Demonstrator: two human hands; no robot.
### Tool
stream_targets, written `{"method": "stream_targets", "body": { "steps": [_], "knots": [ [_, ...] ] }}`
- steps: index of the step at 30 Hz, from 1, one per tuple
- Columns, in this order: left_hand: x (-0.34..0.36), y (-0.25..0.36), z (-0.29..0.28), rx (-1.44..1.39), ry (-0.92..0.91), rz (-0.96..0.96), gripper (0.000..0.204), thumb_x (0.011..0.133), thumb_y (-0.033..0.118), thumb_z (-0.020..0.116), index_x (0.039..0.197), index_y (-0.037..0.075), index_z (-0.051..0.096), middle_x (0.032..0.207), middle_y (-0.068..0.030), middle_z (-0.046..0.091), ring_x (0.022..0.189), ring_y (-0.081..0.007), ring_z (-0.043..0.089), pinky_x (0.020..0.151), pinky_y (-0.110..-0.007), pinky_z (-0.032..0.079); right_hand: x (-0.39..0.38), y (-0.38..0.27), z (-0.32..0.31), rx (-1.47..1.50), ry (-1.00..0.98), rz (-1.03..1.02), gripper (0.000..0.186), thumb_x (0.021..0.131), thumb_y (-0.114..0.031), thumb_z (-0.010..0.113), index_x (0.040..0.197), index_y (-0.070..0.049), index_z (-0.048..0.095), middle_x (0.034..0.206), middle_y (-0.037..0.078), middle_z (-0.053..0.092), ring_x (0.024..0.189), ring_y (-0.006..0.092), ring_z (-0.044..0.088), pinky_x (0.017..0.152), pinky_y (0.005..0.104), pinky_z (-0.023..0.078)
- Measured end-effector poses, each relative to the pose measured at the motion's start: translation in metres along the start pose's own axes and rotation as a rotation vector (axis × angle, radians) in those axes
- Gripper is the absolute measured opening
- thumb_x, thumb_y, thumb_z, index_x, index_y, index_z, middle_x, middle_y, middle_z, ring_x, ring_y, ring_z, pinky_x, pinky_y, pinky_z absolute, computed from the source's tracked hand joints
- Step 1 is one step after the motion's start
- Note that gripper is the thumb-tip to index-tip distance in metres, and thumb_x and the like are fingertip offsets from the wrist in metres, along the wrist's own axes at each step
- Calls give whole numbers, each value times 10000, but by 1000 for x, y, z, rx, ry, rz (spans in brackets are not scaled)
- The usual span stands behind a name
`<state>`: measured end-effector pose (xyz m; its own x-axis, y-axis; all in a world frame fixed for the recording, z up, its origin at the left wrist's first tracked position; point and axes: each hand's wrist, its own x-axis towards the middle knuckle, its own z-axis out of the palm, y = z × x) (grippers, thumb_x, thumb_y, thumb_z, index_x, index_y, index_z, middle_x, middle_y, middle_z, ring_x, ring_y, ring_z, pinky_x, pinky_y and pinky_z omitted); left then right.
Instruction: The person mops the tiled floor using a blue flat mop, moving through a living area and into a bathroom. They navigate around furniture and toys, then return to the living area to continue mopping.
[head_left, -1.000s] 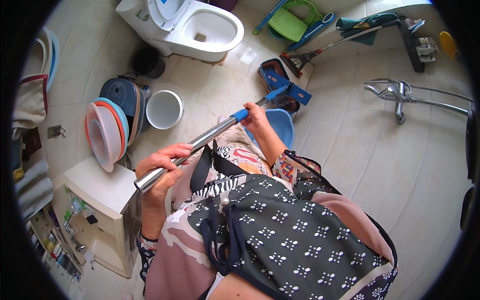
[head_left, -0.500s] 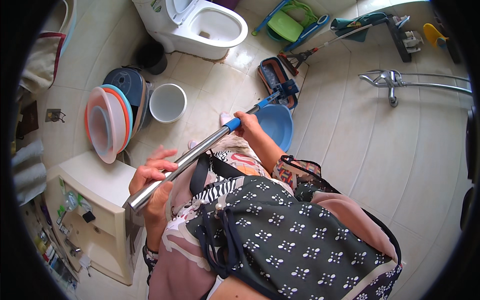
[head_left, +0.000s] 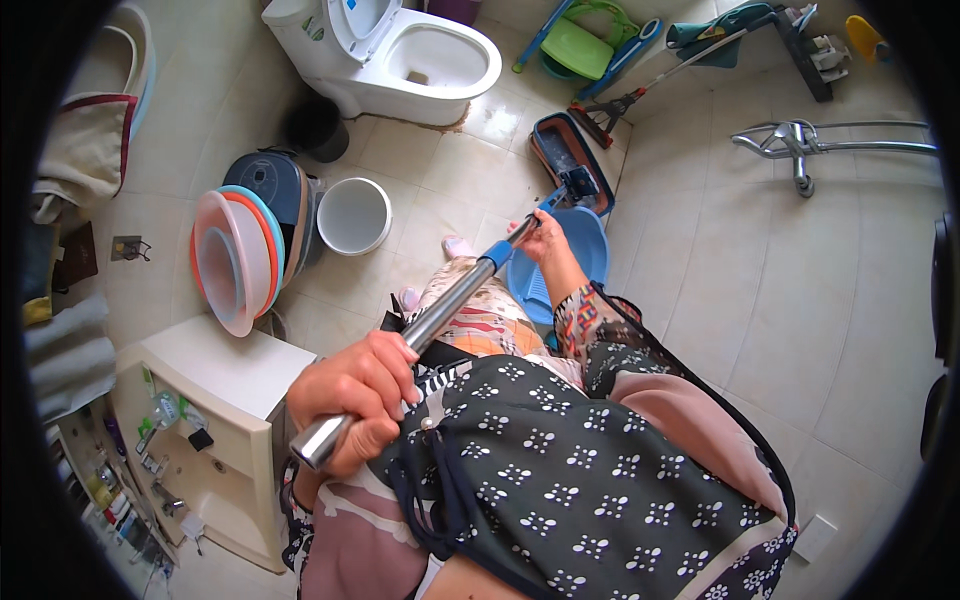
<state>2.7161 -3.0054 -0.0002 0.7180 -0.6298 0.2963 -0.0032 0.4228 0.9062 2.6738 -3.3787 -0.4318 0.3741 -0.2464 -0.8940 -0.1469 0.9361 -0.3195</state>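
Note:
A flat mop's silver handle (head_left: 455,305) with a blue collar slants across my front, its top end toward me. Near that end, my left hand (head_left: 355,395) is closed around the metal tube. Farther down, beyond the collar, my right hand (head_left: 540,238) holds the shaft loosely, its fingers partly curled. The dark blue mop head (head_left: 577,182) is at a narrow rectangular mop bucket (head_left: 552,140) with a brownish rim. Right under my right hand is a blue basin (head_left: 592,245) with a ribbed washboard part.
A toilet (head_left: 440,60) stands at the back, with a black bin (head_left: 318,130) beside it. A white bucket (head_left: 355,215) and stacked basins (head_left: 222,265) are at left, above a washbasin cabinet (head_left: 215,355). A squeegee mop (head_left: 620,105) and green folding stool (head_left: 578,50) lean at the back wall.
My left hand has gone from loosely spread fingers to a full grip on the handle. My right hand has slid farther down the shaft, past the blue collar.

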Motion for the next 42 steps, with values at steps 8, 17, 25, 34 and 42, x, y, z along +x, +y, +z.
{"method": "stream_targets", "body": {
  "steps": [8,17,25,34,42],
  "knots": [
    [27,-3,15,92,8,30,288,889,248,702,716,94,530,640,-47,587,641,-226,608,748,-417,424,10,-20,34,165,36,119,297,936,-319,544,852,-39,490,615,75,551,526,241,528,530,378,500],
    [64,-10,21,140,150,72,291,878,235,691,694,85,523,611,-61,588,609,-240,621,683,-419,447,-73,-19,68,186,-64,244,255,924,-242,567,1015,-18,485,844,210,634,747,339,642,708,513,562],
    [78,-16,26,132,169,97,264,886,217,680,717,86,526,611,-56,585,584,-226,597,687,-412,435,-40,-27,71,358,-115,102,224,851,-47,608,983,1,433,830,189,532,695,304,551,664,455,527],
    [91,-23,34,151,295,84,294,919,240,647,711,97,495,586,-44,547,572,-211,559,688,-402,415,-88,-21,106,185,-14,176,236,920,-127,551,1098,-36,426,869,199,577,756,324,605,607,451,542],
    [106,-26,46,153,281,106,294,918,254,649,723,100,491,585,-34,542,572,-214,585,681,-400,423,-82,-32,108,266,-14,183,118,895,-44,528,995,-23,470,794,161,552,686,288,582,594,422,557]
  ]
}}
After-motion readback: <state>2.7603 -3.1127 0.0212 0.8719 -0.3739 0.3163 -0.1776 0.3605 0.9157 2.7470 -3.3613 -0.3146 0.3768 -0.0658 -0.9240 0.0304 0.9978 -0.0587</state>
